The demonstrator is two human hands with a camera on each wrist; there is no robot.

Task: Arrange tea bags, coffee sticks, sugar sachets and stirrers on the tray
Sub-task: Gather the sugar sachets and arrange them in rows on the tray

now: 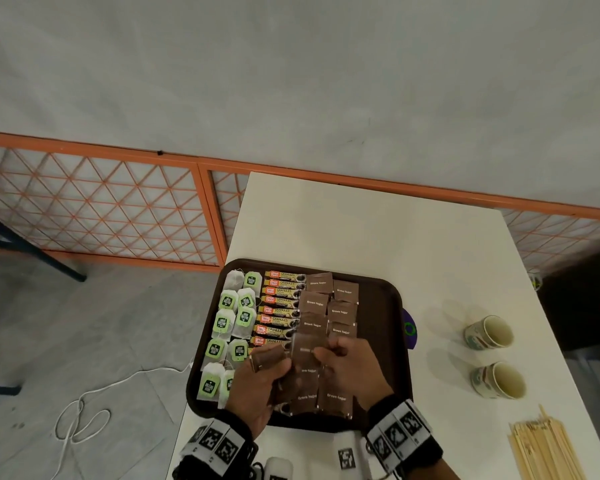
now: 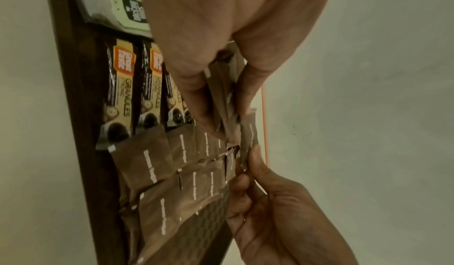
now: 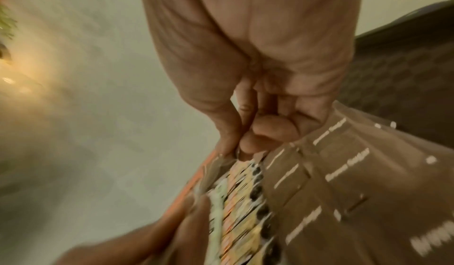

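Observation:
A dark brown tray (image 1: 395,341) holds green-tagged tea bags (image 1: 226,322) at its left, coffee sticks (image 1: 281,306) in the middle and brown sugar sachets (image 1: 340,311) to their right. Over the tray's near part, my left hand (image 1: 260,386) grips a small stack of brown sugar sachets (image 1: 269,358). My right hand (image 1: 347,365) pinches one sachet (image 1: 303,351) at its edge, beside that stack. In the left wrist view my left hand (image 2: 216,86) holds the stack (image 2: 222,94), and the right hand (image 2: 255,172) pinches the single sachet (image 2: 249,135). Wooden stirrers (image 1: 544,448) lie on the table at the right.
Two paper cups (image 1: 489,332) (image 1: 499,381) lie on their sides to the right of the tray. A purple object (image 1: 409,329) peeks out at the tray's right rim. The white table (image 1: 361,230) extends behind the tray; its left edge drops to the floor, where a white cable (image 1: 84,410) lies.

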